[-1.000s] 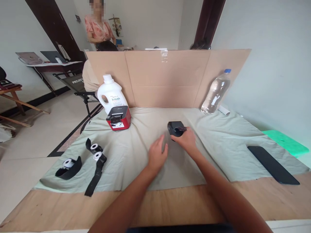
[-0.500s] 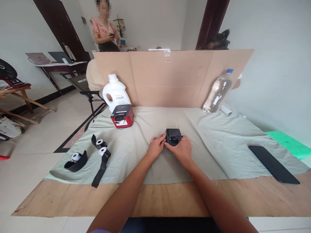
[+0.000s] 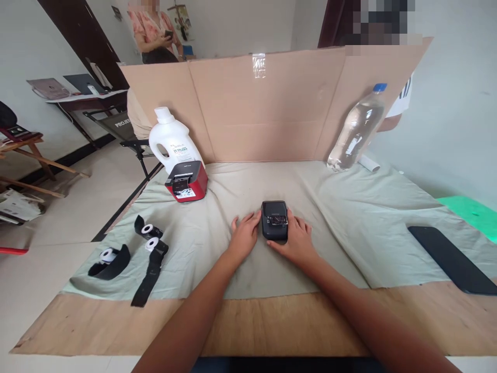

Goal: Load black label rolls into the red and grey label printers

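A small black label printer (image 3: pixel 274 230) rests on the cloth in front of me, its top face showing. A shiny dark label strip (image 3: pixel 277 220) lies across its upper side. My right hand (image 3: pixel 298 239) grips the printer, with fingers along the right side and thumb at the near edge. Stretched fingers of my left hand (image 3: pixel 245 234) lie on the cloth, their tips at the printer's left side. To the left are black label rolls (image 3: pixel 154 254) on white cores, some with unwound tails. A red and black label printer (image 3: pixel 196 185) stands farther back.
Behind the cloth stands a cardboard screen (image 3: pixel 267 111). A white detergent jug (image 3: pixel 176 142) is at back left, a clear bottle (image 3: pixel 357 129) at back right. A dark flat slab (image 3: pixel 452 258) lies at right. People are beyond the screen.
The black printer's top now looks flat and covered, where it looked recessed before. My left hand has shifted slightly down along its side. The camera view has tilted; a person at back right has risen.
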`<state>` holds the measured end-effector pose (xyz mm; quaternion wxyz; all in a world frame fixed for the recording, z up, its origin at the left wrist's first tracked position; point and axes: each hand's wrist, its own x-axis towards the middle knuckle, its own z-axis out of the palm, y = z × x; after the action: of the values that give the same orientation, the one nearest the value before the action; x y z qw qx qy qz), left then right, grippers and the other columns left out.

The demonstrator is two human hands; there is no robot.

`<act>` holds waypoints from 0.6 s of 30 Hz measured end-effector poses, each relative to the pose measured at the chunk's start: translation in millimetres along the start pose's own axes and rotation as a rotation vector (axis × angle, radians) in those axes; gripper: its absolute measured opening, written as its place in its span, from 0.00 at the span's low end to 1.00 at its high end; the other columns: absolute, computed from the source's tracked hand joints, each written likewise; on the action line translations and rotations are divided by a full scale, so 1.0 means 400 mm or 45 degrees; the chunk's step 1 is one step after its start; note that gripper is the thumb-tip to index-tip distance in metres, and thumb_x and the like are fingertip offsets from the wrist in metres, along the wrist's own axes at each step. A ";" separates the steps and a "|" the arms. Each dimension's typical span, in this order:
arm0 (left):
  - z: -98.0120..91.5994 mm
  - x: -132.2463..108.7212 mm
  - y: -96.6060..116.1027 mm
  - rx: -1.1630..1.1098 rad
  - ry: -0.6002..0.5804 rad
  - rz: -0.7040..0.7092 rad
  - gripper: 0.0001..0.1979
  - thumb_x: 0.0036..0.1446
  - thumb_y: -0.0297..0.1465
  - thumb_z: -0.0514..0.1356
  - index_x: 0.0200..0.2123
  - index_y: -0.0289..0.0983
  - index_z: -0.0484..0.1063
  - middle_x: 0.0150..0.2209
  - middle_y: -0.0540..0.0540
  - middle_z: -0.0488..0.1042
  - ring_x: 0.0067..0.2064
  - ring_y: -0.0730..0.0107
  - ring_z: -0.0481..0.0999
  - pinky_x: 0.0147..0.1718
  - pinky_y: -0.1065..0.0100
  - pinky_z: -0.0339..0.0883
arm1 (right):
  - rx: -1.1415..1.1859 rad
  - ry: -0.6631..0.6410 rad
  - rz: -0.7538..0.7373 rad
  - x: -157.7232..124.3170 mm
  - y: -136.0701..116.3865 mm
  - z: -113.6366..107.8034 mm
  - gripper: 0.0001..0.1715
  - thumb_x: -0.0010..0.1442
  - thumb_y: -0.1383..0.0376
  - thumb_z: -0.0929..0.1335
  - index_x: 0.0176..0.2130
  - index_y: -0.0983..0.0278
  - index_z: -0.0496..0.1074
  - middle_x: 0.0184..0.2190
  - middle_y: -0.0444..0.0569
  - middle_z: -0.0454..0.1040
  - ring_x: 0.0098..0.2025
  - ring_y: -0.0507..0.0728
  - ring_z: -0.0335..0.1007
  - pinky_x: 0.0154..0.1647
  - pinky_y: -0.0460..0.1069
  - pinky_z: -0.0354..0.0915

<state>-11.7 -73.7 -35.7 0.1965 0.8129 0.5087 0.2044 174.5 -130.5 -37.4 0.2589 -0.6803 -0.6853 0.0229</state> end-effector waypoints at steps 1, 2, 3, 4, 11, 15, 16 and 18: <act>-0.001 0.001 0.000 0.012 -0.007 -0.002 0.31 0.64 0.23 0.46 0.67 0.51 0.61 0.67 0.49 0.66 0.69 0.62 0.62 0.69 0.40 0.36 | 0.019 -0.009 -0.003 0.000 0.004 0.004 0.66 0.50 0.42 0.72 0.72 0.69 0.44 0.60 0.69 0.68 0.63 0.77 0.60 0.59 0.67 0.55; -0.004 0.002 -0.001 0.025 -0.017 0.001 0.32 0.63 0.22 0.46 0.67 0.51 0.61 0.67 0.49 0.65 0.70 0.62 0.61 0.69 0.39 0.35 | 0.038 -0.021 -0.008 0.000 0.008 0.006 0.66 0.51 0.42 0.71 0.72 0.70 0.44 0.61 0.69 0.68 0.63 0.76 0.59 0.59 0.68 0.54; -0.006 0.003 -0.001 0.040 -0.028 0.005 0.34 0.62 0.20 0.46 0.67 0.52 0.61 0.68 0.50 0.64 0.70 0.62 0.60 0.69 0.39 0.34 | 0.058 -0.036 -0.012 0.000 0.011 0.006 0.65 0.52 0.43 0.71 0.72 0.70 0.43 0.61 0.70 0.67 0.64 0.76 0.59 0.59 0.68 0.54; -0.009 0.004 -0.002 0.055 -0.040 0.011 0.35 0.60 0.19 0.46 0.67 0.52 0.61 0.68 0.50 0.63 0.71 0.61 0.59 0.69 0.38 0.32 | 0.077 -0.053 -0.015 0.000 0.014 0.005 0.64 0.53 0.43 0.71 0.72 0.70 0.42 0.62 0.70 0.67 0.64 0.76 0.59 0.60 0.68 0.53; -0.021 0.004 0.001 0.143 -0.097 0.079 0.43 0.51 0.15 0.47 0.68 0.48 0.60 0.67 0.49 0.65 0.72 0.61 0.56 0.69 0.37 0.23 | 0.139 -0.176 -0.035 0.009 0.030 -0.012 0.62 0.55 0.45 0.69 0.72 0.71 0.42 0.63 0.70 0.65 0.64 0.75 0.59 0.60 0.68 0.52; -0.021 0.002 0.007 0.170 -0.097 0.079 0.42 0.51 0.15 0.47 0.68 0.46 0.60 0.67 0.48 0.65 0.72 0.60 0.56 0.68 0.37 0.21 | 0.156 -0.185 -0.039 0.011 0.035 -0.014 0.61 0.55 0.45 0.69 0.72 0.70 0.43 0.63 0.69 0.66 0.63 0.75 0.60 0.60 0.67 0.53; -0.020 0.002 0.007 0.169 -0.094 0.073 0.42 0.51 0.15 0.47 0.68 0.46 0.60 0.67 0.48 0.65 0.72 0.60 0.56 0.68 0.37 0.20 | 0.160 -0.183 -0.042 0.011 0.036 -0.014 0.61 0.55 0.45 0.69 0.72 0.70 0.43 0.62 0.69 0.66 0.63 0.75 0.60 0.59 0.67 0.53; -0.018 0.001 0.007 0.159 -0.085 0.061 0.41 0.52 0.15 0.47 0.68 0.47 0.61 0.67 0.48 0.65 0.72 0.60 0.56 0.68 0.37 0.21 | 0.165 -0.172 -0.050 0.011 0.038 -0.014 0.61 0.55 0.44 0.69 0.72 0.69 0.43 0.62 0.69 0.67 0.63 0.76 0.60 0.59 0.67 0.53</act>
<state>-13.2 -73.6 -28.2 0.1572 0.8420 0.4939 0.1497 190.7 -127.1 -37.1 0.2560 -0.6456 -0.7114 0.1078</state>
